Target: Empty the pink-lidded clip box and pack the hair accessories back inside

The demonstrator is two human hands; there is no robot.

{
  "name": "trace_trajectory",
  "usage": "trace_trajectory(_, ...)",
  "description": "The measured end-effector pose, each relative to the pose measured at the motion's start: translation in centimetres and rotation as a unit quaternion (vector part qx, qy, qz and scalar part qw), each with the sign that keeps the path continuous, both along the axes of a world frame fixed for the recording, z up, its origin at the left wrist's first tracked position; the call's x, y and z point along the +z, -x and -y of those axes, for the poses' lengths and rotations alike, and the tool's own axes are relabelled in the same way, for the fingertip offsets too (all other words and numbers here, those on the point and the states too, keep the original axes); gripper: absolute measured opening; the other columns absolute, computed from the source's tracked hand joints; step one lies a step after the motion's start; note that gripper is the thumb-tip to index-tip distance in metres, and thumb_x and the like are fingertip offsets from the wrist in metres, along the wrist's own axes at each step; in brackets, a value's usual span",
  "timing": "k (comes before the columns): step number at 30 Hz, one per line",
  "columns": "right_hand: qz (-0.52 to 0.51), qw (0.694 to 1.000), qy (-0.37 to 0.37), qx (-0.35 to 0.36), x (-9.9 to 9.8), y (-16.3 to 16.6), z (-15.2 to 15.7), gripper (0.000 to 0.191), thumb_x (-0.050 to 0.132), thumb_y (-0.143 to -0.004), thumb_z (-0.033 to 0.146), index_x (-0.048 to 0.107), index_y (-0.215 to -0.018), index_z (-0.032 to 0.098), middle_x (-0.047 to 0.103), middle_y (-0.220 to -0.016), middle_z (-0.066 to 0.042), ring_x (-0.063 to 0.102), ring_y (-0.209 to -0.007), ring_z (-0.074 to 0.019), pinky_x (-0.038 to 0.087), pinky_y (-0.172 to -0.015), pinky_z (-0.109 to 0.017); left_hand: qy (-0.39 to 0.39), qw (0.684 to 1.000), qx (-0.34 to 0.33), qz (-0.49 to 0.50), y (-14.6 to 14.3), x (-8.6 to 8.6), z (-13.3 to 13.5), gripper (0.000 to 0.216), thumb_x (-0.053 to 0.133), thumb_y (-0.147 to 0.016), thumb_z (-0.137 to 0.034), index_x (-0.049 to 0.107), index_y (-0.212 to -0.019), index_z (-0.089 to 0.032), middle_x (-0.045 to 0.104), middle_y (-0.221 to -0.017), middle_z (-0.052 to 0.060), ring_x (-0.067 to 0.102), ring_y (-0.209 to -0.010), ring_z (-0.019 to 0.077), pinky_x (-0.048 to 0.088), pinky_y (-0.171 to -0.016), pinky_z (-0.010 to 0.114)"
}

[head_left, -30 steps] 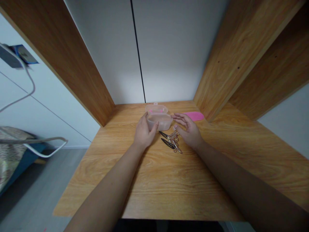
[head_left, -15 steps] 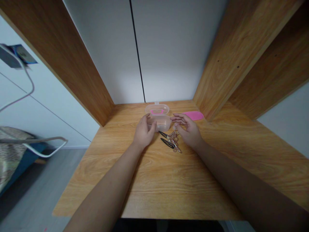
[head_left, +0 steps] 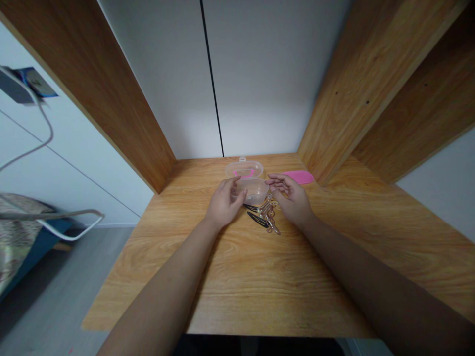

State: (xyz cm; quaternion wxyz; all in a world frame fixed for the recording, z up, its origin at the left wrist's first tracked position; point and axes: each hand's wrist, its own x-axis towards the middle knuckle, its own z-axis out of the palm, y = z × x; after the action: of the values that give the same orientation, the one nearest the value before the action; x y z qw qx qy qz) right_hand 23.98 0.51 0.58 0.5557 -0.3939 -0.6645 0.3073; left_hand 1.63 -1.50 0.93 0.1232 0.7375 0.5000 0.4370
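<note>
A clear plastic box point(head_left: 256, 190) stands on the wooden desk with its hinged lid point(head_left: 230, 169) laid back behind it. My left hand point(head_left: 225, 201) grips the left end of the box, thumb at the front and fingers at the back. Close to the right end is my right hand point(head_left: 291, 198), its fingers loosely curled and the thumb apart from them; whether the fingertips touch the box is unclear. In front of the box lie black snap hair clips point(head_left: 257, 219) and a small heap of rose-gold metal clips point(head_left: 267, 211), partly beside my right thumb.
Behind my right hand lies a flat pink object point(head_left: 302, 177). Upright wooden panels point(head_left: 143, 133) bound the desk point(head_left: 237, 287) left and right, and a white wall rises at the back. A white cable point(head_left: 48, 123) hangs at the far left, off the desk.
The box has shifted slightly right and tilted a little, with my left hand moving along with it. My right hand's fingers are a bit more curled. The clips have stayed in place.
</note>
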Motion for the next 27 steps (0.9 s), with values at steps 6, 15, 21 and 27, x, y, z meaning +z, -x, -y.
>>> trace_trajectory(6,0.0,1.0,0.003,0.0,0.0,0.0,-0.1,0.029,0.063,-0.088,0.026,0.065,-0.116,0.022,0.072,-0.105,-0.008,0.069,-0.096,-0.0203,0.056,-0.09,-0.041,-0.005,1.0,0.0,-0.006,-0.1,-0.1,-0.1,0.044,0.057,-0.096,-0.04,0.056,-0.134,-0.018,0.066,-0.113,0.012,0.066,-0.101,0.0241,0.054,-0.094,0.043)
trace_trajectory(15,0.103,0.99,-0.086,-0.042,0.7,-0.3,0.2,0.01,0.065,-0.081,0.019,0.068,-0.09,0.023,0.07,-0.093,-0.005,0.066,-0.091,-0.0223,0.053,-0.086,-0.041,-0.018,0.998,0.052,0.008,-0.2,-0.5,-0.2,0.045,0.057,-0.096,-0.043,0.056,-0.133,-0.018,0.066,-0.115,0.014,0.066,-0.103,0.0262,0.055,-0.093,0.045)
trace_trajectory(21,0.264,0.951,-0.127,0.103,0.9,-0.5,0.5,0.011,0.071,-0.077,0.018,0.073,-0.084,0.025,0.074,-0.083,-0.004,0.066,-0.085,-0.0242,0.05,-0.081,-0.041,-0.018,0.997,0.068,0.011,0.0,-0.5,-0.4,0.043,0.057,-0.096,-0.043,0.057,-0.131,-0.018,0.067,-0.114,0.013,0.066,-0.104,0.0269,0.054,-0.094,0.046)
trace_trajectory(27,0.329,0.925,-0.141,0.129,0.9,-0.9,0.4,0.024,0.064,-0.077,0.011,0.075,-0.091,0.027,0.077,-0.089,-0.003,0.066,-0.09,-0.0246,0.049,-0.085,-0.042,-0.011,0.997,0.07,0.017,0.0,-0.4,-0.4,0.044,0.058,-0.095,-0.043,0.058,-0.131,-0.017,0.067,-0.111,0.013,0.066,-0.101,0.0265,0.054,-0.093,0.045)
